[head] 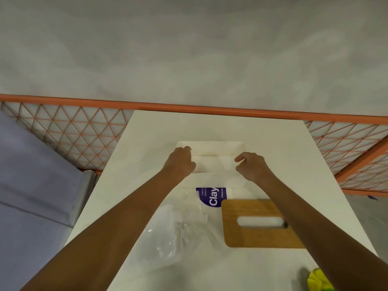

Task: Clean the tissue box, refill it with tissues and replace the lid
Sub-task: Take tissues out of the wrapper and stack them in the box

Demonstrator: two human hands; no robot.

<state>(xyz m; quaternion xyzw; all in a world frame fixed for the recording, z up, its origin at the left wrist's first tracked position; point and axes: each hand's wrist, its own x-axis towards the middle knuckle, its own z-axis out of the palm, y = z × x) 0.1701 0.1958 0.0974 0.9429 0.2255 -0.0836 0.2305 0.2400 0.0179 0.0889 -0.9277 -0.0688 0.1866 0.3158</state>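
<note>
Grips (pixel 180 162) (pixel 251 166) pinch tissues (pixel 214 163) endwise — over tissue box (pixel 210 146).

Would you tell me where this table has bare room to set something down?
Bare: the far strip between tissue box and orange rail; the near edge, nearer than the plastic wrapper. Crowded: the middle, with wrapper, wooden lid, left hand, right hand.

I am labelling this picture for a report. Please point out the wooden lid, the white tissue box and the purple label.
wooden lid (pixel 252 238): head view, bare wood below the slot.
white tissue box (pixel 210 143): head view, far rim.
purple label (pixel 212 197): head view, its middle, at the white lettering.
</note>
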